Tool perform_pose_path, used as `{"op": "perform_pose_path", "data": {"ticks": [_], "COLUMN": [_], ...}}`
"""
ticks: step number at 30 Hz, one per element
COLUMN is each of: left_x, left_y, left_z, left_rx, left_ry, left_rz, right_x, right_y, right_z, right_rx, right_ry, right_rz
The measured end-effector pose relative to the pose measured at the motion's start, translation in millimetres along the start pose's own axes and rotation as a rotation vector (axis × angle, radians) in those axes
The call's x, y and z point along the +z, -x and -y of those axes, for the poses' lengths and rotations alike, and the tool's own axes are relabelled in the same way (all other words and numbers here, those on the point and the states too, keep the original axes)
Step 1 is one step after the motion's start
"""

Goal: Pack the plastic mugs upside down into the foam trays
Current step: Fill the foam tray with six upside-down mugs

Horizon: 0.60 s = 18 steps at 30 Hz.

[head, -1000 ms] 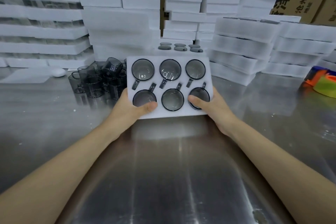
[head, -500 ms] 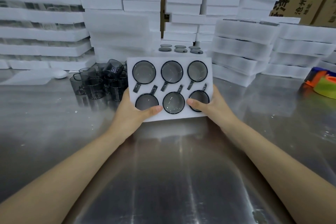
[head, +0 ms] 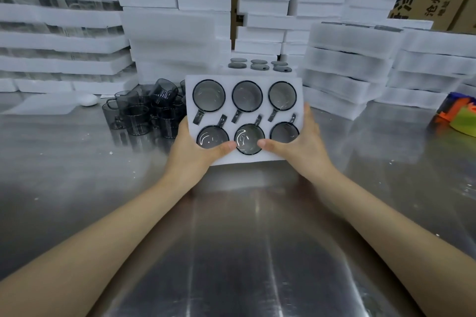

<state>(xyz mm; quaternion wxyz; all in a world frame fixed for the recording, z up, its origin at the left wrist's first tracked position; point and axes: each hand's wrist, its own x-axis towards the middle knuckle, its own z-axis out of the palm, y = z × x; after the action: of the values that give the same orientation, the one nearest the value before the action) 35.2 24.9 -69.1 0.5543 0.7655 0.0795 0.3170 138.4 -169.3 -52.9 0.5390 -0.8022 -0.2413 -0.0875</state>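
When I checked the head cam at this point, the foam tray [head: 242,79] I was working on was full. All six slots had smoky plastic mugs [head: 209,96] in them, three along the far row and three along the near row, flat bases facing up as far as I could tell, handles tucked into the little side cutouts. So that tray was done, by my reckoning. What was left was the heap of loose mugs [head: 140,116] on the steel table [head: 244,252] just left of the tray, some upright, one or two tipped over, too bunched up for me to count. Right behind my tray sat another filled tray [head: 257,65] on a low stack, and the back of the table was walled with stacks of foam trays [head: 345,59]. So I couldn't say how much of the whole job was finished, only that more mugs needed homes. As for the hands, the left hand [head: 195,147] gripped the near left corner, thumb laid over the top across the front-left mug. The right hand [head: 304,147] mirrored it on the near right corner, thumb reaching in toward the middle mug. Fingers of both were under the foam, out of sight. Both forearms were stretched well forward, and the tray looked lifted clear of the table and tipped toward the camera, far edge higher. My guess was it was headed for one of the stacks next.
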Motion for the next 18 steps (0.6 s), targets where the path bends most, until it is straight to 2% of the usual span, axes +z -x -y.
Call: {"op": "perform_pose_path", "data": {"ticks": [5,8,13,16,18], "left_x": [-1.3,-3.2,-2.8,-2.7,-2.4], "left_y": [-0.2,0.1,-2.9,-3.9,-5.1], "left_z": [3.5,2.5,2.8,6.5,8.4], "left_rx": [-0.028,-0.097,-0.218,-0.19,-0.179], "left_ry": [-0.007,0.042,0.103,0.106,0.101], "left_rz": [0.0,-0.017,-0.061,-0.075,-0.089], "right_x": [0.4,0.8,6.0,11.0,14.8], "right_y": [2.5,8.3,16.6,20.4,20.9], "right_z": [0.9,2.9,11.8,10.5,7.9], "right_rx": [0.014,-0.024,-0.456,-0.696,-0.781], "right_ry": [-0.015,0.086,0.375,0.539,0.682], "right_rz": [0.02,0.011,-0.052,0.097,0.17]}}
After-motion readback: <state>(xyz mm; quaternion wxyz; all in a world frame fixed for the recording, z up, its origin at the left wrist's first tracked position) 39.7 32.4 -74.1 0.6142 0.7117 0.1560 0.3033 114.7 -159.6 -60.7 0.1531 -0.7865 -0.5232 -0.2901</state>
